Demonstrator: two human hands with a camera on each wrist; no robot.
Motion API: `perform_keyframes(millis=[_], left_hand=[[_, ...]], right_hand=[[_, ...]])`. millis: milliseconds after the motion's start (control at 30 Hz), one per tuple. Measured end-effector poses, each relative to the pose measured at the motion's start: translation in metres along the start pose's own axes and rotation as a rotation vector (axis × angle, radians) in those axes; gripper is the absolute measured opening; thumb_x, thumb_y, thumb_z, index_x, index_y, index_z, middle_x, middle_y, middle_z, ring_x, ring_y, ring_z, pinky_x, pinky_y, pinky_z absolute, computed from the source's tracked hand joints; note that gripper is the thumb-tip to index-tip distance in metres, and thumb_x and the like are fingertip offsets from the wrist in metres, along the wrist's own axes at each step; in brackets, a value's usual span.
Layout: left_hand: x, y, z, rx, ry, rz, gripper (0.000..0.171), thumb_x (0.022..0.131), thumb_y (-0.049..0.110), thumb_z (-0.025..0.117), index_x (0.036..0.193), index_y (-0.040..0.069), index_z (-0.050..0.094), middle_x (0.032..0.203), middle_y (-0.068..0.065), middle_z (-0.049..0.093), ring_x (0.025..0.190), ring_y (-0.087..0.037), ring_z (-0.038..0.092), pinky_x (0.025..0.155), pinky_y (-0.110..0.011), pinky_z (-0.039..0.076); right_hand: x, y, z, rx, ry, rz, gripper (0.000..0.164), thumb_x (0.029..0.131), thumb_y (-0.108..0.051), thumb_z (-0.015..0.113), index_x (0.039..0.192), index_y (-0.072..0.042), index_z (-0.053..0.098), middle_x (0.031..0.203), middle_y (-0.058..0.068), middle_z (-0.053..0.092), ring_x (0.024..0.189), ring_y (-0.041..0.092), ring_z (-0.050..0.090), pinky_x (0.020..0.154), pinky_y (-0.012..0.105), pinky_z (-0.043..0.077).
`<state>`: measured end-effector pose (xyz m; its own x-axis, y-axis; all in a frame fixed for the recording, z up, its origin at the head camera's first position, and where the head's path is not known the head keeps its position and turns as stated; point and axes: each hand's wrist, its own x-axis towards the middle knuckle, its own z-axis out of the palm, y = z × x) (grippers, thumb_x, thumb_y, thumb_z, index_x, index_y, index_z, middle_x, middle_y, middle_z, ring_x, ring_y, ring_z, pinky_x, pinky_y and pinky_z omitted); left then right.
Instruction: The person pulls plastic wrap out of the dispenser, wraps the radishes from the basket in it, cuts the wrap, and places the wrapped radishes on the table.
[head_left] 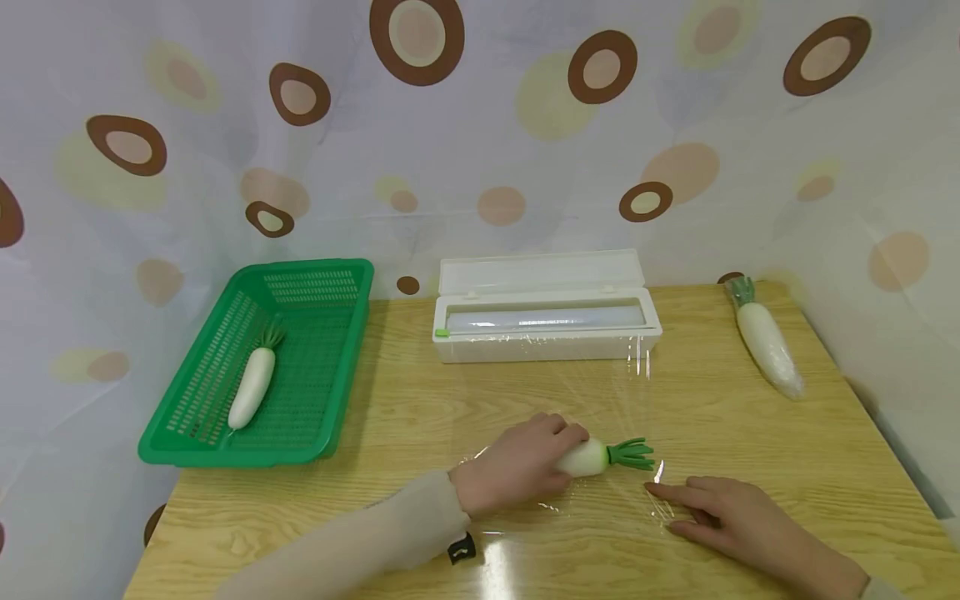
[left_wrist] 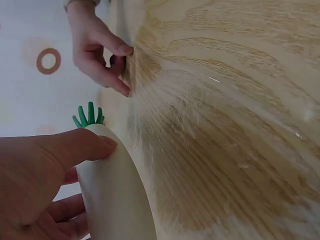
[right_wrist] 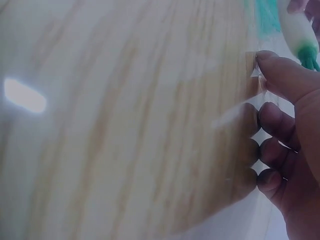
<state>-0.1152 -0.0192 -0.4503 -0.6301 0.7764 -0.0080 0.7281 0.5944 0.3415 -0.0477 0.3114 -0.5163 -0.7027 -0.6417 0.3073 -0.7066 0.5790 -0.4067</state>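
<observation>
My left hand (head_left: 525,467) grips a white radish (head_left: 585,459) with short green stalks, which lies over the table in the middle front. In the left wrist view the thumb lies along the radish (left_wrist: 117,195), fingers on its other side. Clear plastic wrap (left_wrist: 170,105) spreads beneath and beside it, its wrinkles fanning out from the right hand. My right hand (head_left: 738,521) is to the right of the stalks, thumb and index apart, fingertips touching the wrap at the tabletop. The right wrist view shows its fingertips (right_wrist: 267,117) resting on the glossy surface.
A white wrap dispenser box (head_left: 547,346) stands at the back with its lid up and a film roll (head_left: 547,318) inside. At left, a green basket (head_left: 348,367) contains another radish (head_left: 253,387). A film-wrapped radish (head_left: 768,346) lies at the back right of the wooden table (head_left: 405,383).
</observation>
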Motion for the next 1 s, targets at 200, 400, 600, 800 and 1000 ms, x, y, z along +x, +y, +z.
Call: perform_keyframes(millis=[200,400,600,800,1000], left_hand=[[0.004,-0.002,0.006,0.034,-0.004,0.006,0.044,0.094,0.022,0.078,0.135,0.014,0.062,0.12,-0.002,0.066,0.106,-0.013,0.061,0.089,-0.021,0.051],[0.001,-0.01,0.011,0.018,-0.009,0.011,0.044,0.096,0.021,0.076,0.136,0.013,0.061,0.119,-0.003,0.066,0.108,-0.015,0.061,0.092,-0.022,0.05],[-0.002,-0.017,0.015,-0.027,-0.006,0.002,0.048,0.097,0.023,0.076,0.141,0.014,0.059,0.126,-0.004,0.066,0.113,-0.017,0.061,0.095,-0.024,0.05],[-0.007,-0.021,0.017,-0.056,0.022,-0.004,0.049,0.097,0.027,0.076,0.141,0.014,0.06,0.131,-0.004,0.064,0.119,-0.017,0.06,0.099,-0.025,0.049],[-0.016,-0.029,0.024,-0.061,0.088,-0.005,0.051,0.096,0.033,0.077,0.14,0.013,0.061,0.131,-0.004,0.063,0.119,-0.018,0.059,0.103,-0.028,0.048]], right_hand=[[0.002,-0.001,0.0,-0.004,-0.005,0.003,0.056,0.083,-0.02,0.088,0.136,-0.023,0.07,0.084,-0.03,0.046,0.068,-0.012,0.037,0.059,0.008,0.031],[0.004,-0.002,-0.001,-0.005,-0.021,0.014,0.055,0.085,-0.021,0.087,0.137,-0.021,0.07,0.084,-0.03,0.045,0.068,-0.012,0.037,0.058,0.009,0.031],[0.004,-0.002,-0.002,-0.011,-0.022,0.03,0.055,0.084,-0.022,0.087,0.137,-0.023,0.07,0.082,-0.031,0.042,0.068,-0.013,0.036,0.058,0.01,0.031],[0.004,-0.003,-0.005,-0.005,-0.07,0.072,0.054,0.087,-0.024,0.085,0.138,-0.022,0.066,0.078,-0.031,0.037,0.065,-0.012,0.034,0.057,0.014,0.032],[0.001,-0.006,-0.007,0.02,-0.066,0.07,0.055,0.088,-0.019,0.085,0.139,-0.019,0.065,0.079,-0.031,0.04,0.066,-0.012,0.037,0.058,0.013,0.033]])
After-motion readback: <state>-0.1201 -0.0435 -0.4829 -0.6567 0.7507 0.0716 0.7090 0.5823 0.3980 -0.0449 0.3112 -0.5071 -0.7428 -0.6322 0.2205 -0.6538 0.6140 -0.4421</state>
